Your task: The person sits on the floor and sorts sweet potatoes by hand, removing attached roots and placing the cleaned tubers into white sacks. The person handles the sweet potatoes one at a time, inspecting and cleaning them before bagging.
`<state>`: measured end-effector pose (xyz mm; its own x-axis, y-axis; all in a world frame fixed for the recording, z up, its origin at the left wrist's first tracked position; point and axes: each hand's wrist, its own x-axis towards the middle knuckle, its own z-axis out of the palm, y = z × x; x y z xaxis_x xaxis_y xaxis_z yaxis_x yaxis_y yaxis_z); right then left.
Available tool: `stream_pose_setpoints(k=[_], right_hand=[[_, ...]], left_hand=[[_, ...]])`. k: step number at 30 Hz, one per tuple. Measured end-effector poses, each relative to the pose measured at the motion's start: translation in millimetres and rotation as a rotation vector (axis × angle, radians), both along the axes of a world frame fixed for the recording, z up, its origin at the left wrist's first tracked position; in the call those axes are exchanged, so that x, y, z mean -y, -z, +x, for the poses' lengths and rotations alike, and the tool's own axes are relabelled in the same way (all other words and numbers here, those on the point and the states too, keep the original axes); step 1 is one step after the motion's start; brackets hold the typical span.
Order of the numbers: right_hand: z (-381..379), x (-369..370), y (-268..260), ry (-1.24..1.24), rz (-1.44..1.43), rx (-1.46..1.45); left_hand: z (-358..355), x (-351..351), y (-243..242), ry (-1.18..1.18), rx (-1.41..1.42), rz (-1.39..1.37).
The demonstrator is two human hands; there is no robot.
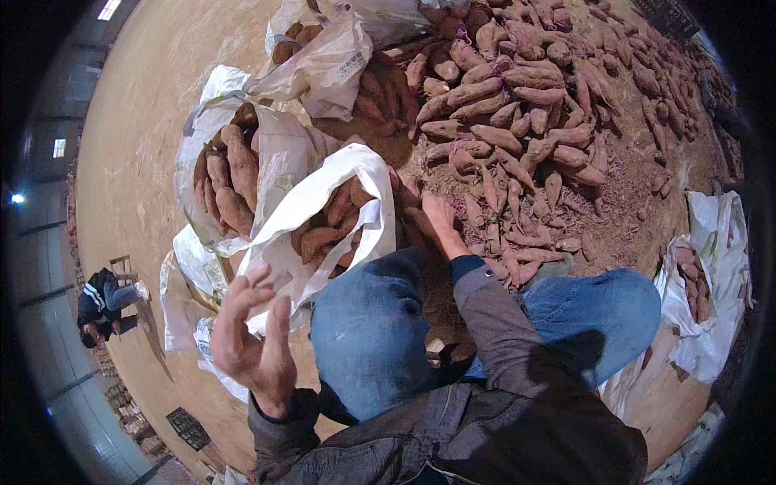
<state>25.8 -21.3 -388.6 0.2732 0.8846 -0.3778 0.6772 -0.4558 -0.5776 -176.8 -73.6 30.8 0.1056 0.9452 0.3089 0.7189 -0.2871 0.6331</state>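
My left hand (257, 339) is raised in front of the white woven sack (370, 160), its fingers apart and nothing in it. That sack gapes wide, with several reddish-brown sweet potatoes (321, 239) inside. Between the sack and a large heap of sweet potatoes (503, 136), my right hand (439, 218) reaches down against sweet potatoes (418, 224) lying beside the sack. Its fingertips are hidden, so whether it grips one is unclear. Smaller, thinner sweet potatoes (512, 203) lie just to its right.
Another filled sack (285, 142) stands behind the white one, and more sacks (339, 66) lie beyond. On the far right sits a white sack (715, 242) with sweet potatoes. A seated person (106, 303) and a dark crate (188, 427) are off to the left.
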Motion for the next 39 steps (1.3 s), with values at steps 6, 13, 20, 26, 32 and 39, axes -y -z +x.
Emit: stream_pose_setpoints(k=[6, 13, 20, 26, 32, 39], right_hand=[[-8, -10, 6, 0.075, -0.097, -0.164], [20, -7, -38, 0.433, 0.278, -0.917], [77, 7, -239, 0.333, 0.639, -1.352], [86, 41, -331, 0.312, 0.765, -1.293], [81, 51, -347, 0.532, 0.945, -1.287], [78, 50, -344, 0.593, 0.981, -1.459]], left_hand=[[72, 11, -19, 0.199, -0.191, 0.253], [85, -1, -21, 0.215, -0.25, 0.157], [106, -20, -16, 0.33, -0.303, 0.061], [136, -36, -6, 0.526, -0.158, -0.016], [141, -28, -9, 0.623, -0.104, -0.068], [137, -19, -14, 0.638, -0.193, 0.065]])
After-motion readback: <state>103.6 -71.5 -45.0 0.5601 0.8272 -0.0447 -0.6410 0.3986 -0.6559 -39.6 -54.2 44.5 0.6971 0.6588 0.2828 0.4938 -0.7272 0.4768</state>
